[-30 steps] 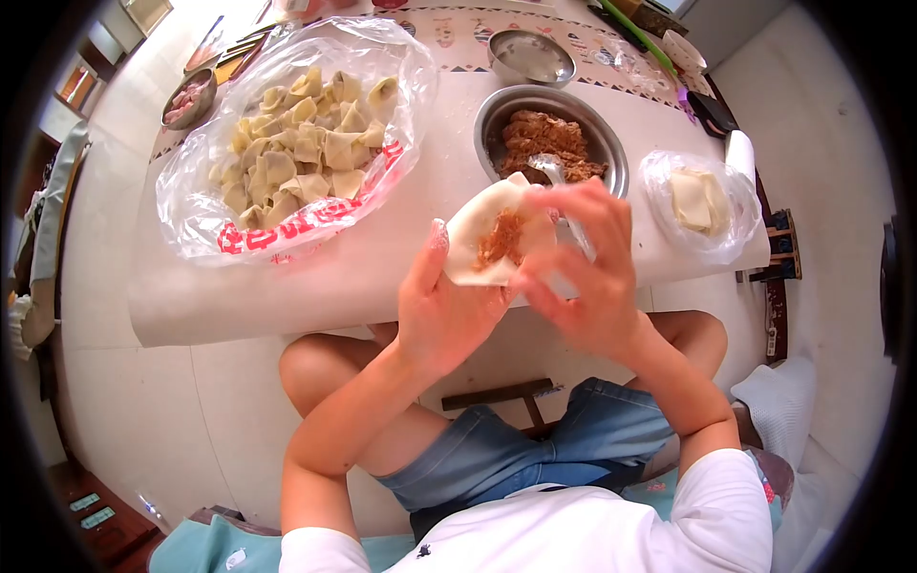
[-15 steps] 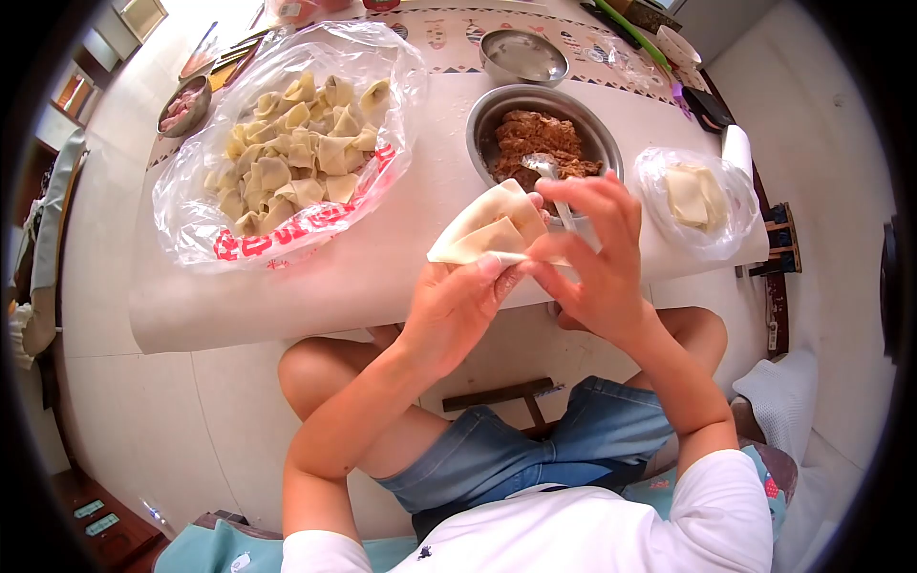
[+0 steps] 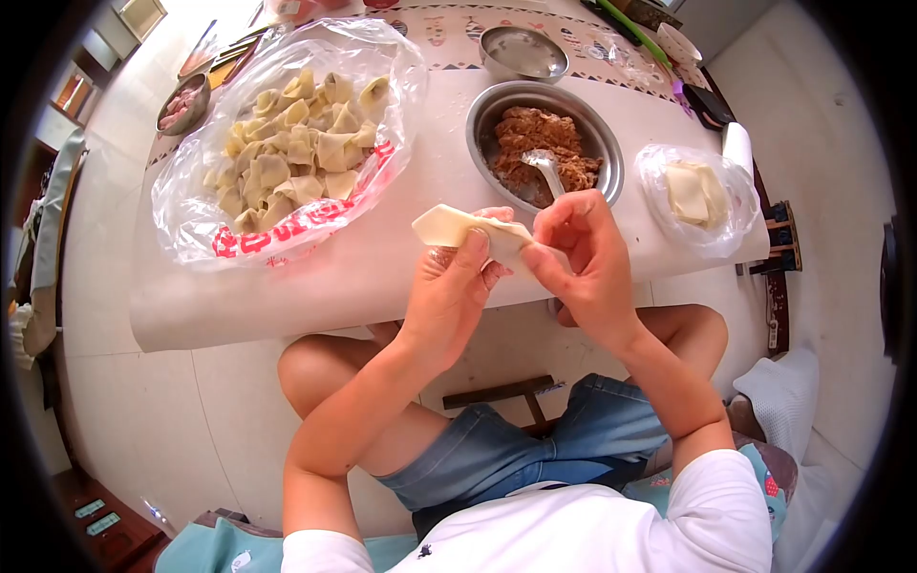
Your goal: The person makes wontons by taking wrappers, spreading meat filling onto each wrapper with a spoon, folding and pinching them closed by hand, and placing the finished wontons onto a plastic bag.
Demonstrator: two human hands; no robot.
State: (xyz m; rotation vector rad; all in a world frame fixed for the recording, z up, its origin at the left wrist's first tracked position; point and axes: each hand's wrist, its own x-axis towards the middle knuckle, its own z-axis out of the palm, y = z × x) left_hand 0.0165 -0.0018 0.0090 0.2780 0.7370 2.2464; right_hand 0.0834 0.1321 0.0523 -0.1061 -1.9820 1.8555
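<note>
A pale wonton wrapper (image 3: 447, 227), folded over on itself, is held between both hands above the near table edge. My left hand (image 3: 449, 286) is closed on its left and middle part, thumb on top. The fingers of my right hand (image 3: 583, 253) pinch its right end. Whether filling lies inside the fold cannot be seen. Just beyond my right hand is a metal bowl (image 3: 611, 158) of brown minced filling (image 3: 544, 134), with a spoon (image 3: 544, 167) standing in it. To the left, a clear plastic bag (image 3: 196, 205) holds several folded wontons (image 3: 296, 143).
Stacked wrappers (image 3: 695, 196) sit in a plastic bag at the right. A smaller metal bowl (image 3: 523, 54) with liquid stands behind the filling. A bowl of pinkish pieces (image 3: 181, 105) is at the far left. The white table covering (image 3: 239, 310) hangs over the near edge.
The wrapper has been folded over further into a narrower strip. My right fingers, spread before, have closed on its right end, and my left thumb has moved up onto the fold.
</note>
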